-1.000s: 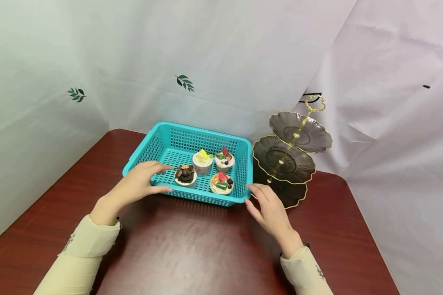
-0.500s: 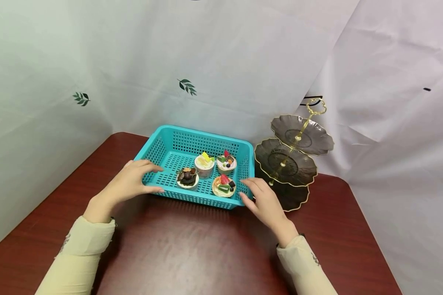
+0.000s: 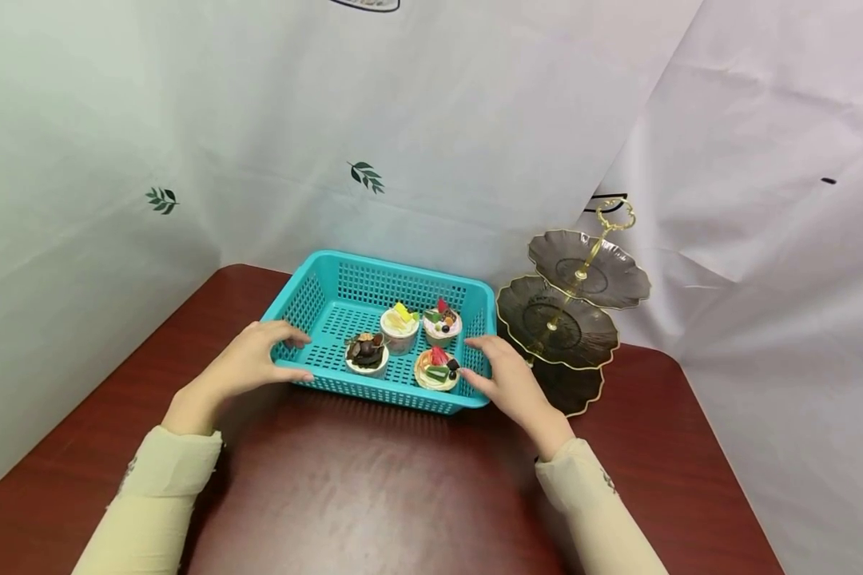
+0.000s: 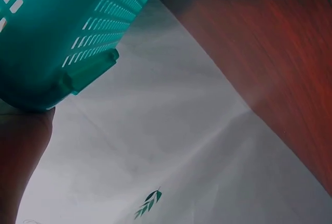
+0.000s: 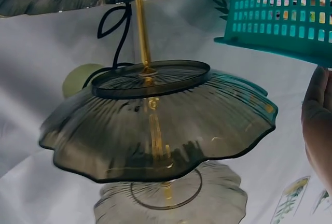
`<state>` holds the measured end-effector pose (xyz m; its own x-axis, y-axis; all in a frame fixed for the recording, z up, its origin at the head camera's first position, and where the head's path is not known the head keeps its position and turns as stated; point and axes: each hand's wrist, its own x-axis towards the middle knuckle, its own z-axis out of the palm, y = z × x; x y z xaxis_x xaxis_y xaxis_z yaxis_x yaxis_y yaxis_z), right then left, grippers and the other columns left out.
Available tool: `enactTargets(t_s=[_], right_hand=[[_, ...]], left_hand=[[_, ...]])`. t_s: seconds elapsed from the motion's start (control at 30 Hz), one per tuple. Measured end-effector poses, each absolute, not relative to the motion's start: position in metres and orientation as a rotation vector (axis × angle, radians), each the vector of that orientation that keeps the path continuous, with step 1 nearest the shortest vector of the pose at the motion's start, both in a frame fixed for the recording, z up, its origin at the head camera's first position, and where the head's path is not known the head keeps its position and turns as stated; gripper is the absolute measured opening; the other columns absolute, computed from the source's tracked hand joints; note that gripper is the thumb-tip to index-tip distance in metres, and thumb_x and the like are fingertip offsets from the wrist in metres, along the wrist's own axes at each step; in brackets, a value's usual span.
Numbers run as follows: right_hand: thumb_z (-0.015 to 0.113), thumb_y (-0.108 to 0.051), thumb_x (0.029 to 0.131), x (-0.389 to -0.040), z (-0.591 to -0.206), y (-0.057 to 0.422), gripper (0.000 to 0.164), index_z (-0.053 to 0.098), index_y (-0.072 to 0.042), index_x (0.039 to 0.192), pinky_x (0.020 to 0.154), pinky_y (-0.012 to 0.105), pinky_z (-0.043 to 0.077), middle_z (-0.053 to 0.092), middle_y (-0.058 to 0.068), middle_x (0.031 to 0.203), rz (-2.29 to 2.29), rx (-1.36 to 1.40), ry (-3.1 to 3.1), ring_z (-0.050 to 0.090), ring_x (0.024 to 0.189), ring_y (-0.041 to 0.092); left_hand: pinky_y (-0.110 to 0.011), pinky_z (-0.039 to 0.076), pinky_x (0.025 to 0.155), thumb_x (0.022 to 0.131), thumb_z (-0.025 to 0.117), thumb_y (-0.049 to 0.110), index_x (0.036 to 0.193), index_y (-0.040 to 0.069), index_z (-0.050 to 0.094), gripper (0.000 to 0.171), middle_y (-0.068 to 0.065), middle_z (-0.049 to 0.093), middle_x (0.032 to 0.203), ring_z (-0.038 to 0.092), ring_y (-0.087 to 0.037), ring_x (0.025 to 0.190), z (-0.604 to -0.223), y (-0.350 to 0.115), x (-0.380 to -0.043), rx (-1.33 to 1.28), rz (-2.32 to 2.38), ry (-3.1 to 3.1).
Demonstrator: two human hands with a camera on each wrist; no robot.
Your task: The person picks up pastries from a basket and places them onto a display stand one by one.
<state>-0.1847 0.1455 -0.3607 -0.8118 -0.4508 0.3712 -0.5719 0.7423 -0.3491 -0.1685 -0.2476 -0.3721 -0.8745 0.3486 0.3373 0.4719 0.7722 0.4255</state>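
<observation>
A turquoise plastic basket [image 3: 374, 391] holds several small cupcakes toward its right half. Over its front left corner reaches my left hand [image 3: 248, 363], thumb and fingers spread apart, nothing between them. The chocolate-topped cupcake [image 3: 367, 353] lies nearest to it. My right hand [image 3: 514, 383] extends over the right front corner, its thumb tip right at the tart with strawberry and kiwi [image 3: 435, 374]. Behind that stand a cupcake with yellow fruit [image 3: 400, 323] and one with mixed berries [image 3: 442, 326]. In the right wrist view, the right hand [image 5: 320, 120] is close to the basket rim.
A three-tier stand of dark scalloped plates with gold edges [image 3: 557, 323] rises just right of the basket, beside the right hand. A white curtain [image 3: 431, 120] hangs behind the reddish-brown wooden table [image 3: 367, 495].
My right hand has moved left from the basket's outer corner to over its interior by the tart. My left hand has drawn back leftward from the chocolate cupcake. The view has tilted slightly up.
</observation>
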Motion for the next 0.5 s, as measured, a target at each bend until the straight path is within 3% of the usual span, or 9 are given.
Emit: enactTargets(t_s=[0.23, 0.5], right_hand=[[0.072, -0.035, 0.085, -0.195, -0.362, 0.133, 0.053, 0.059, -0.004, 0.126, 0.102, 0.042, 0.048, 0.06, 0.013, 0.128, 0.531, 0.865, -2.867, 0.056, 0.122, 0.027], [0.074, -0.045, 0.081, -0.205, -0.355, 0.118, 0.071, 0.054, -0.001, 0.134, 0.104, 0.041, 0.045, 0.056, 0.015, 0.133, 0.334, 0.919, -3.034, 0.052, 0.125, 0.029]], left_hand=[[-0.048, 0.039, 0.091, 0.065, 0.087, 0.038, 0.109, 0.005, 0.07, 0.057, -0.007, 0.067, 0.103, 0.059, -0.023, 0.097, -0.376, -0.247, -0.167, -0.605, -0.78, -2.733], [-0.061, 0.039, 0.094, 0.066, 0.087, 0.04, 0.122, 0.003, 0.064, 0.071, -0.016, 0.057, 0.122, 0.049, -0.036, 0.114, -0.374, -0.248, -0.169, -0.552, -0.773, -2.757]])
